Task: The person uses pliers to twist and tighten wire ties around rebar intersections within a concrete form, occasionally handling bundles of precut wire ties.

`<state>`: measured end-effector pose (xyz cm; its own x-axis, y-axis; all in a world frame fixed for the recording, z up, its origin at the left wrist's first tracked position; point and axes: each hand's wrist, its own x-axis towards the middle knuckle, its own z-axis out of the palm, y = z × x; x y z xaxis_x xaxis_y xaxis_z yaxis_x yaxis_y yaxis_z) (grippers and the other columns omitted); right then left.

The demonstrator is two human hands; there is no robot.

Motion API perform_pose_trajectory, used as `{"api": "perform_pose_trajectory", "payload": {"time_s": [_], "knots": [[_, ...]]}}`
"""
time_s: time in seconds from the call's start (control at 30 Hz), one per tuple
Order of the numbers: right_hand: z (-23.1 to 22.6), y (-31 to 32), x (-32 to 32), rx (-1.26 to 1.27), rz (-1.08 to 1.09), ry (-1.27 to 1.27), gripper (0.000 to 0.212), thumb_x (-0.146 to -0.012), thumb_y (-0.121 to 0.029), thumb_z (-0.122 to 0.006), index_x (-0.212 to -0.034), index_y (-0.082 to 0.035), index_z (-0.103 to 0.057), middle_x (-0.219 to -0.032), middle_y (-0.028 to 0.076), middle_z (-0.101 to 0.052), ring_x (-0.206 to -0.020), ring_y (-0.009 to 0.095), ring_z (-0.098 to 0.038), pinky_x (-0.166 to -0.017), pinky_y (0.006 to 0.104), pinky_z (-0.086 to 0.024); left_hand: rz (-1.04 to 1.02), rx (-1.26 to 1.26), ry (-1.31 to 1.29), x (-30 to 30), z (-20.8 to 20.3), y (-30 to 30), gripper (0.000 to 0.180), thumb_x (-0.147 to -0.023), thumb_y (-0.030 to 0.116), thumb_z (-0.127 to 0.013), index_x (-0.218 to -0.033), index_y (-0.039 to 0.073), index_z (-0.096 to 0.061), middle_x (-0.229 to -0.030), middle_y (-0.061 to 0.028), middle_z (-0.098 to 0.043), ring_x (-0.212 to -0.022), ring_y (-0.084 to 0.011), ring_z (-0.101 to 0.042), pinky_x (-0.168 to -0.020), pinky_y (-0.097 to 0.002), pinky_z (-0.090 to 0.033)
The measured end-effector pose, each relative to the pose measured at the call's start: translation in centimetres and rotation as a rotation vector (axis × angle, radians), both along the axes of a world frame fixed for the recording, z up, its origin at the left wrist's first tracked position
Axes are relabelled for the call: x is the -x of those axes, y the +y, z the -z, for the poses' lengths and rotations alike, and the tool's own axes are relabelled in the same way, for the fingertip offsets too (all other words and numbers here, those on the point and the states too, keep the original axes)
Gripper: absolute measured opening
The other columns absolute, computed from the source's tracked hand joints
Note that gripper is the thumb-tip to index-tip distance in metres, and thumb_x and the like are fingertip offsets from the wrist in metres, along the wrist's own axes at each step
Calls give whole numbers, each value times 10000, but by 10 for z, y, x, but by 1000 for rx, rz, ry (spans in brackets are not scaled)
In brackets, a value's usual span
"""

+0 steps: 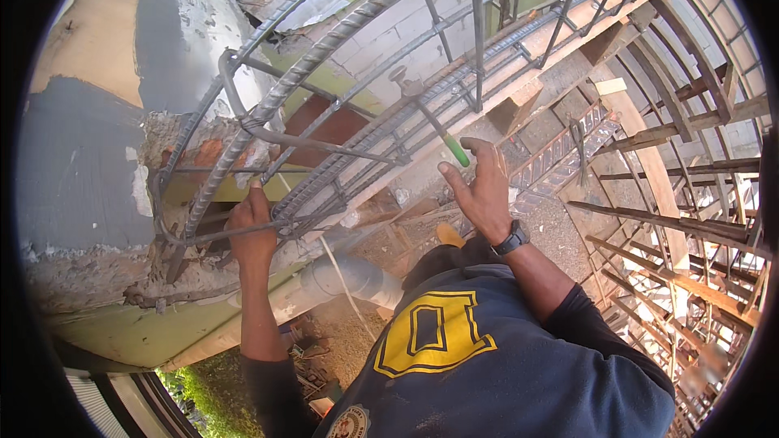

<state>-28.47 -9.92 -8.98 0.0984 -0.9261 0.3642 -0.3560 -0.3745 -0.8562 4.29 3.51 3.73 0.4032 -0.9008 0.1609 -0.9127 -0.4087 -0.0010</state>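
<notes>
A cage of ribbed steel rebar [312, 57] with bent stirrups runs from the concrete column at left toward the upper right. My left hand [250, 223] is closed at the cage's near end, its fingertips at the lower end of a thin rebar rod [345, 100]; part of its grip is hidden. A hammer [434, 123] with a green handle end lies against the cage, its metal head up and left. Beside that green end is my right hand [483, 195], thumb and fingers apart and holding nothing. A dark watch [511, 238] is on my right wrist.
The chipped, part-painted column [89, 170] stands at left. A wooden formwork board [519, 85] runs along the cage. Below hang a grey pipe [345, 277] and a pale cord [345, 284]. Timber scaffolding [682, 223] fills the right, with a drop beneath.
</notes>
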Motion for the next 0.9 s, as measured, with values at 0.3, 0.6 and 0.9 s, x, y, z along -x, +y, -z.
{"api": "perform_pose_trajectory", "payload": {"time_s": [0.3,0.6,0.9], "knots": [[-9,-9,-44,-101,-195,-642,295,-1015,-285,-511,-860,-35,-481,-691,30,-468,-619,139,-408,-567,300,-347,-107,154,160,23,-12,-13,591,-1020,399,-387,-685,-52,-569,-628,-247,-551,-614,-424,-542,-632,-501,-396],[-75,-20,13,369,-109,-388,459,-1012,-445,-469,-872,-9,-502,-1237,197,-475,-1137,263,-516,-983,427,-444,-201,73,137,23,-12,-17,562,-1005,402,-401,-714,-17,-636,-719,-248,-630,-717,-438,-622,-707,-517,-457],[-92,57,60,-297,-807,-102,381,-946,-355,-587,-1118,-17,-625,-1014,116,-538,-940,220,-536,-831,340,-442,-168,-9,37,16,-4,-11,375,-1029,296,-386,-949,18,-623,-779,-217,-656,-736,-417,-631,-685,-526,-468]]}}
